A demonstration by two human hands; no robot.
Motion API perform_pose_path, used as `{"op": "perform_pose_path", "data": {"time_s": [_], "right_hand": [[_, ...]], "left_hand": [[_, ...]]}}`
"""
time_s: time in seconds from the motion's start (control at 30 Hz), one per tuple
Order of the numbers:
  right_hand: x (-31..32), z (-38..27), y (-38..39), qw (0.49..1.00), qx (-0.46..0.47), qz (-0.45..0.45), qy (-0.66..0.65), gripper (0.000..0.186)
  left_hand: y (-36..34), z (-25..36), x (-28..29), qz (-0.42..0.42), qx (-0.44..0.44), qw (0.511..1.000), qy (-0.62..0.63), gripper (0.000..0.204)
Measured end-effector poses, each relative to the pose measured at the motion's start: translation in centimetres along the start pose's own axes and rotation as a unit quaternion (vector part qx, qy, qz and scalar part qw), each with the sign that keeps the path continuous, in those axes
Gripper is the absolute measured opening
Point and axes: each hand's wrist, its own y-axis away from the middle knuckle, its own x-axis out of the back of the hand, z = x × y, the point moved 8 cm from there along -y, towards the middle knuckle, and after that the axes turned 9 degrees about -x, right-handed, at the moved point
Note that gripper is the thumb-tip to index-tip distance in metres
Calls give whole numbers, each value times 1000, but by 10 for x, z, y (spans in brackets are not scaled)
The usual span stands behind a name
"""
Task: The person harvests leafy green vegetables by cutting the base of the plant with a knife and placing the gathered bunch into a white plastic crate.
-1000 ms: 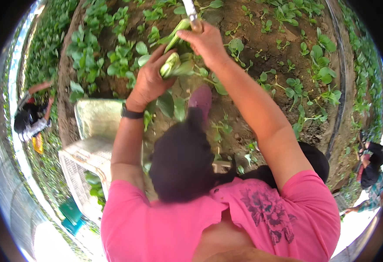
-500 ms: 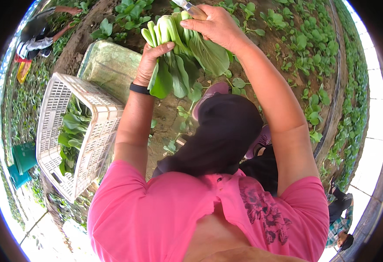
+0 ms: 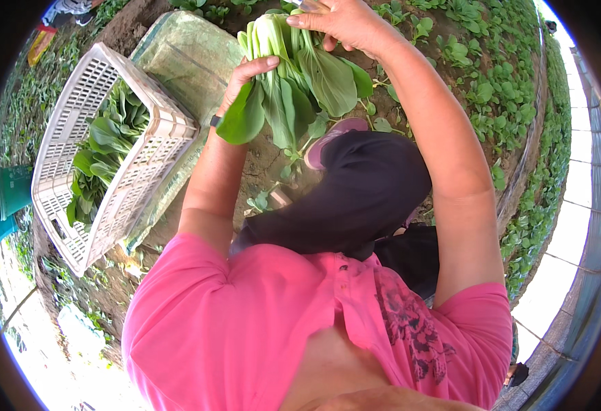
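A bunch of bok choy (image 3: 288, 103) is in my left hand (image 3: 244, 79), pale stalk ends up and broad green leaves hanging down. My left thumb lies across the stalks; the other fingers are hidden behind the leaves. At the top edge, my right hand (image 3: 348, 27) is closed around the handle of a knife (image 3: 307, 5), most of which is cut off by the picture's edge. The right thumb is right beside the stalks, and I cannot tell whether it touches them.
On my left a white slatted plastic crate (image 3: 146, 161) stands tilted, with cut greens (image 3: 109, 140) inside. A worn pale-green sack (image 3: 184, 58) lies beside it. Teal containers (image 3: 13, 188) are farther left. Rows of leafy plants (image 3: 495, 89) grow on the right. My bent knee (image 3: 355, 185) is below the hands.
The view has shifted, so the crate and sack appear higher and the crate farther left. Both hands keep their hold, with the bok choy still bunched between them.
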Motion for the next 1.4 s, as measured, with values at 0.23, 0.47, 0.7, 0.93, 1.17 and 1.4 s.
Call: {"op": "perform_pose_path", "data": {"time_s": [0.23, 0.47, 0.7, 0.93, 1.17, 1.4], "right_hand": [[1, 13, -3, 999, -1, 44, 25, 26], [-31, -16, 13, 982, 175, 71, -13, 44], [-44, 15, -6, 996, 40, -23, 73, 28], [-43, 0, 24, 957, 25, -173, -232, 42], [6, 58, -16, 962, -43, -23, -269, 19], [42, 262, -27, 964, -232, 132, 5, 14]], "left_hand": [[11, 4, 22, -33, 13, 998, 49, 58], [14, -1, 50, 104, 28, 994, 17, 39], [12, 6, 36, 101, -13, 994, -34, 32], [32, 27, 61, -16, 7, 964, -267, 44], [77, 151, 76, 6, -36, 952, -305, 49], [177, 448, 177, 369, -40, 611, -699, 11]]}}
